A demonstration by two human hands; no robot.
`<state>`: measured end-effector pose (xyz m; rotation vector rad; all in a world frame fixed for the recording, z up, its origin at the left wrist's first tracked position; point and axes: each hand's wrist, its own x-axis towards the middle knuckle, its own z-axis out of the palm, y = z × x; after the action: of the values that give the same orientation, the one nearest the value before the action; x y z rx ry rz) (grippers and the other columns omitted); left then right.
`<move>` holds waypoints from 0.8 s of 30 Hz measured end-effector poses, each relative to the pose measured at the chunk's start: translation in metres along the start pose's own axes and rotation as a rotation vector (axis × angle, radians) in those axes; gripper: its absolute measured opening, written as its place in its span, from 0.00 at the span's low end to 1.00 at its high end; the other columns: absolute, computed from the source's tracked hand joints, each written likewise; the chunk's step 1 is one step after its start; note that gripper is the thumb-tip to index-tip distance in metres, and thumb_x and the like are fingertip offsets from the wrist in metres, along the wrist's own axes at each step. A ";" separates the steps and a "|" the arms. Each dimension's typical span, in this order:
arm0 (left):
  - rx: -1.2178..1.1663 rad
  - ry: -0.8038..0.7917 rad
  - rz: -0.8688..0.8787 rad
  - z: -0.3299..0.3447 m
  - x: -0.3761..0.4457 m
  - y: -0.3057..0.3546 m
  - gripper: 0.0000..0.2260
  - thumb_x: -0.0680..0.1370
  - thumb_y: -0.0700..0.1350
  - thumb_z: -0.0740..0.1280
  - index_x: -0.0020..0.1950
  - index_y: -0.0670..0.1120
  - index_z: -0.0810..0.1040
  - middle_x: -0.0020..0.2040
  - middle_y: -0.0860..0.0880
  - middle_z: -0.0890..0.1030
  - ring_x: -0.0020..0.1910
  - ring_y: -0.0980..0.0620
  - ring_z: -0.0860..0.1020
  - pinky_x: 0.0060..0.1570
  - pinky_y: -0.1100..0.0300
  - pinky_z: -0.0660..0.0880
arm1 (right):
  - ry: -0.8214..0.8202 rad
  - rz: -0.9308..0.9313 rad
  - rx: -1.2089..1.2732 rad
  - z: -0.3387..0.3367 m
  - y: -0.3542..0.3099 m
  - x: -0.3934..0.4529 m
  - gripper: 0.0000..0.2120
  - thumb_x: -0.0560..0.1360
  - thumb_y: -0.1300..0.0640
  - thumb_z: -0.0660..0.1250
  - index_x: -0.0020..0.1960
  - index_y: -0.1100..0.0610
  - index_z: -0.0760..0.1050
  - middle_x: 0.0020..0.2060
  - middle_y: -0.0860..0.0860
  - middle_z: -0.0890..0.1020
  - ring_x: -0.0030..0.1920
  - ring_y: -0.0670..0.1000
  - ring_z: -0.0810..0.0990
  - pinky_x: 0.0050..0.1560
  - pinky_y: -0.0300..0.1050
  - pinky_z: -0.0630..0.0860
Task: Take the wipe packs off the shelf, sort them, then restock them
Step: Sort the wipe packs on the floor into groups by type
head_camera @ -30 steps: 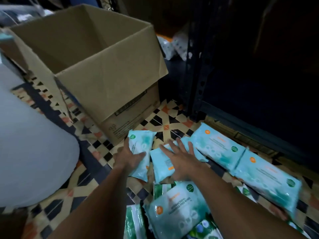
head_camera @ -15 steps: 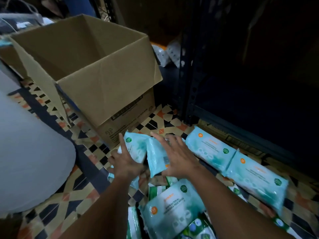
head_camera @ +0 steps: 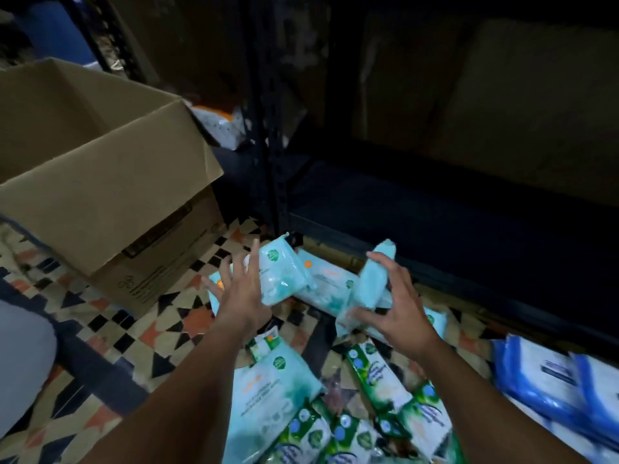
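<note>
A: Both hands have lifted off the floor since the previous frame, each carrying a teal pack up toward the shelf; view has panned right.

B: Grip status?

A: Left hand has fingers spread against a teal wipe pack, held face up; thumb hidden, so a full grip is not confirmed. Right hand curls round a second teal pack, tilted on edge. Hands are apart.

B: Remaining stock?

A: More teal packs lie on the tiled floor just before the dark bottom shelf. Green packs are piled nearer; blue packs at right. Open cardboard box stands left.
</note>
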<state>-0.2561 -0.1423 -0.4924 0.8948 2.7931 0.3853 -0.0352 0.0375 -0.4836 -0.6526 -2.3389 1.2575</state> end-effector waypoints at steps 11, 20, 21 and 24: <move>0.404 -0.176 0.388 0.024 0.042 0.073 0.53 0.72 0.62 0.74 0.80 0.56 0.36 0.78 0.50 0.49 0.80 0.41 0.42 0.69 0.22 0.45 | 0.166 0.264 0.077 -0.052 0.067 -0.069 0.39 0.67 0.42 0.79 0.67 0.46 0.58 0.59 0.41 0.74 0.58 0.45 0.79 0.57 0.57 0.79; 0.454 -0.344 0.458 0.053 0.069 0.088 0.47 0.74 0.38 0.69 0.81 0.57 0.40 0.80 0.50 0.48 0.81 0.44 0.41 0.73 0.27 0.48 | 0.024 0.389 -0.134 -0.066 0.092 -0.086 0.35 0.70 0.33 0.71 0.69 0.33 0.55 0.66 0.41 0.70 0.65 0.49 0.70 0.65 0.55 0.72; 0.447 -0.355 0.460 0.056 0.070 0.089 0.47 0.74 0.38 0.69 0.81 0.58 0.41 0.80 0.51 0.48 0.81 0.44 0.41 0.73 0.29 0.50 | -0.005 0.396 -0.141 -0.067 0.094 -0.088 0.36 0.69 0.32 0.70 0.70 0.33 0.55 0.67 0.42 0.71 0.65 0.49 0.72 0.65 0.54 0.72; 0.435 -0.347 0.481 0.064 0.070 0.088 0.47 0.75 0.40 0.71 0.81 0.58 0.41 0.79 0.51 0.50 0.81 0.45 0.43 0.74 0.30 0.53 | -0.080 0.414 -0.172 -0.069 0.105 -0.093 0.37 0.69 0.27 0.67 0.72 0.33 0.55 0.69 0.45 0.72 0.66 0.51 0.75 0.67 0.57 0.74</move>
<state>-0.2484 -0.0191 -0.5336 1.5610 2.3514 -0.3113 0.0997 0.0807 -0.5496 -1.2149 -2.4781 1.2717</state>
